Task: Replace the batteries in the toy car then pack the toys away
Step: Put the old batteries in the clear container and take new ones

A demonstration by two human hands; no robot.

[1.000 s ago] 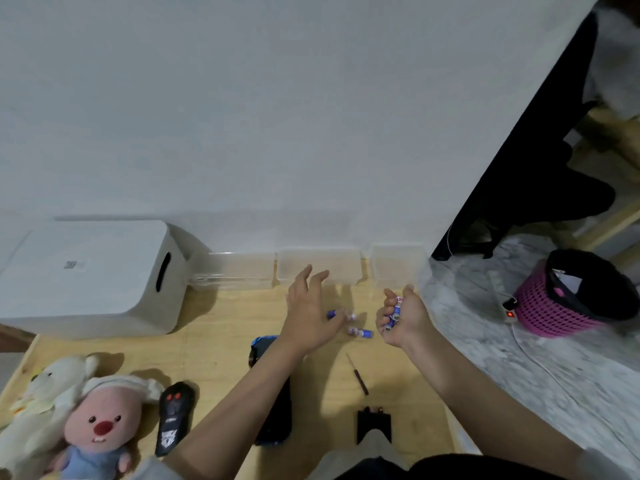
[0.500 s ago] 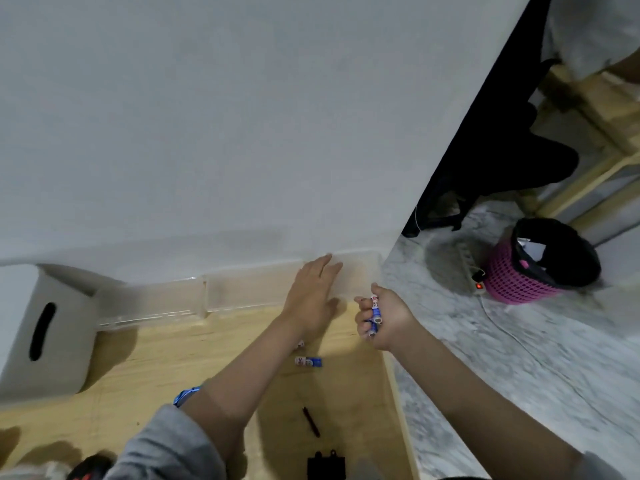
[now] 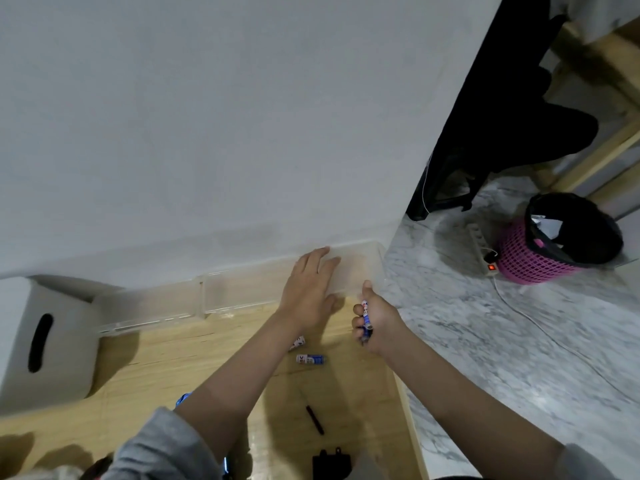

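Note:
My left hand (image 3: 308,289) lies flat, fingers spread, on the near wall of a small clear plastic box (image 3: 360,268) that stands against the wall at the table's far right corner. Just beside that box, my right hand (image 3: 375,322) is closed around blue-and-white batteries (image 3: 365,315). Two more batteries lie loose on the wooden table: one in plain sight (image 3: 310,358), one half hidden under my left forearm (image 3: 297,342). A small dark screwdriver (image 3: 314,419) and the black battery cover (image 3: 330,462) rest nearer to me. Only a blue sliver of the toy car (image 3: 182,399) shows under my left arm.
Other clear boxes (image 3: 239,292) line the wall, with a white bin with a handle slot (image 3: 41,341) at the left. The table edge (image 3: 403,410) drops to a marble floor holding a pink basket (image 3: 540,251) and a power strip (image 3: 483,247).
My view has swung to the right and closer to the wall. My left hand went forward from above the loose batteries onto the clear box; my right hand kept its batteries and moved beside it.

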